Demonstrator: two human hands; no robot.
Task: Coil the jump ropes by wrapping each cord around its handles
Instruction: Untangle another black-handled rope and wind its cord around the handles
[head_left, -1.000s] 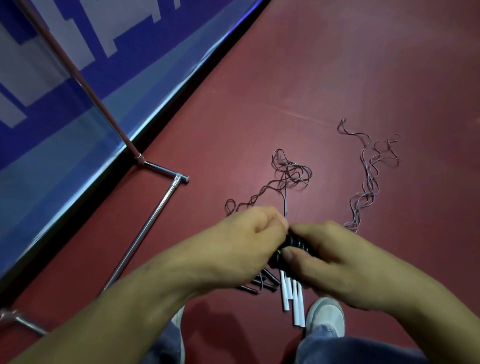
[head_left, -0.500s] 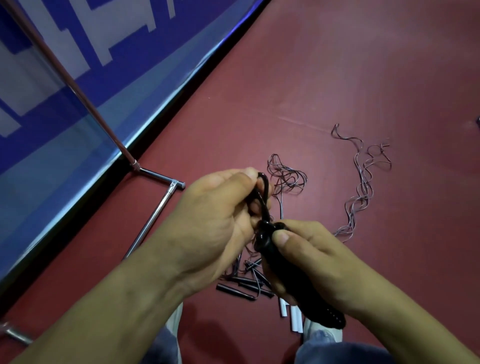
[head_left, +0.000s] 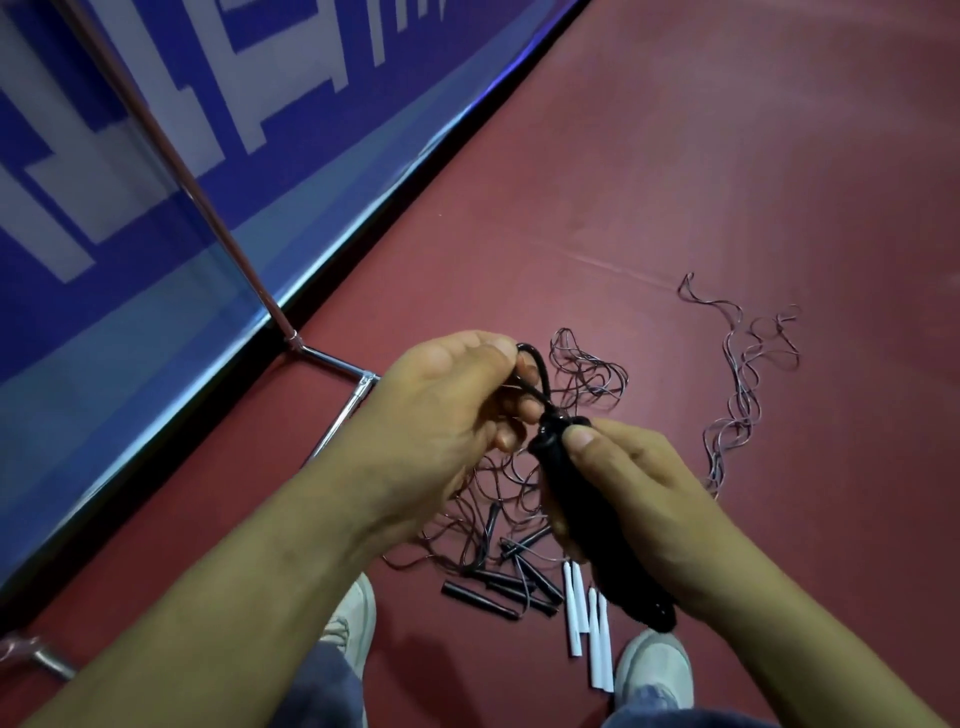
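My right hand (head_left: 644, 499) grips a pair of black jump-rope handles (head_left: 597, 525) held together, thumb pressed near their top end. My left hand (head_left: 447, 415) pinches a black cord loop (head_left: 535, 366) that rises from the top of those handles. Below my hands, on the red floor, lie several loose black handles (head_left: 493, 592) and white handles (head_left: 592, 634) amid a tangle of thin cords (head_left: 587, 379). A separate cord (head_left: 748, 384) snakes across the floor to the right.
A chrome stand leg (head_left: 332, 358) and its slanted post run along the left beside a blue and white banner (head_left: 156, 156). My two light shoes (head_left: 660, 670) stand at the bottom edge. Red floor (head_left: 727, 156) stretches beyond the cords.
My hands rose from the floor pile with the black handles, now held upright. My left hand pulled a cord loop up from the handle tops and still holds it.
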